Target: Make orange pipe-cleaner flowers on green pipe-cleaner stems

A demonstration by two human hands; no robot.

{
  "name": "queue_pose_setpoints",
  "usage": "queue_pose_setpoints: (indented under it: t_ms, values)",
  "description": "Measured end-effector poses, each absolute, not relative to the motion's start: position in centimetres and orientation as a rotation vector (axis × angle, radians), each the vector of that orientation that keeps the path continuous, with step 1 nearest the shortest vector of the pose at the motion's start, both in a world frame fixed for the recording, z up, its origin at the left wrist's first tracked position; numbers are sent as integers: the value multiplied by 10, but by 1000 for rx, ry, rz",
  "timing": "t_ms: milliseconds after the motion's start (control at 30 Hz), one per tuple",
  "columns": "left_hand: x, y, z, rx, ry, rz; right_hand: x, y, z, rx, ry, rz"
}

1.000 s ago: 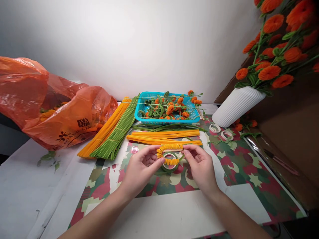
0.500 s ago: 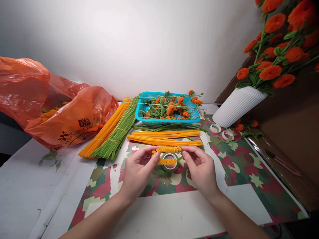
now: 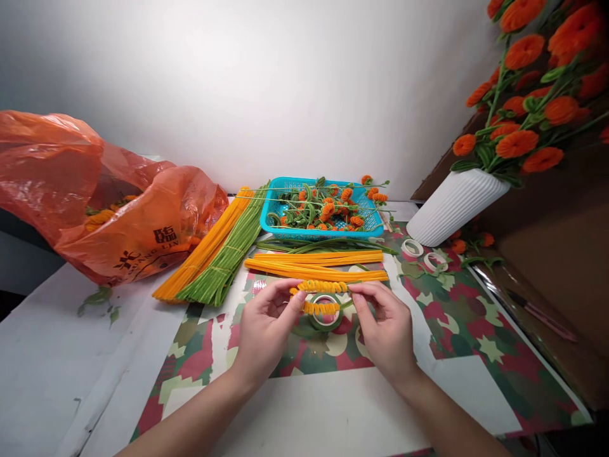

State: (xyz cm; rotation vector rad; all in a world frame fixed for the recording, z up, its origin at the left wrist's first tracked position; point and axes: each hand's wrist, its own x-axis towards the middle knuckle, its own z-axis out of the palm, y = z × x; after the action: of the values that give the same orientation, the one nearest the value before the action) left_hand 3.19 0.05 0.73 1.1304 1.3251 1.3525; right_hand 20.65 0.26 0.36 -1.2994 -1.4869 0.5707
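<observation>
Head view: two hands (image 3: 328, 324) pinch one coiled pipe cleaner (image 3: 320, 296).

Bare mat (image 3: 333, 406) is left at 6 o'clock — stems (image 3: 316, 265) and basket (image 3: 323, 206) are stacked at 12, bag (image 3: 104, 197) at 10.

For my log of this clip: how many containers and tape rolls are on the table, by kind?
Orange plastic bag: 1
Blue basket: 1
White vase: 1
White tape rolls: 2
Green tape roll, under the coiled yellow pipe cleaner held by the left hand and right hand: 1
Total: 6
</observation>
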Motion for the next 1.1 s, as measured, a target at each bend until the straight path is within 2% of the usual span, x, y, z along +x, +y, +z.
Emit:
queue_pose_setpoints:
  t_ms: [767,1100]
  values:
    - [30,1,2,1120,1311,1418,209,2,5,-1246,-1580,493]
    - [24,3,3,1285,1302,1308,214,5,6,-1253,-1647,493]
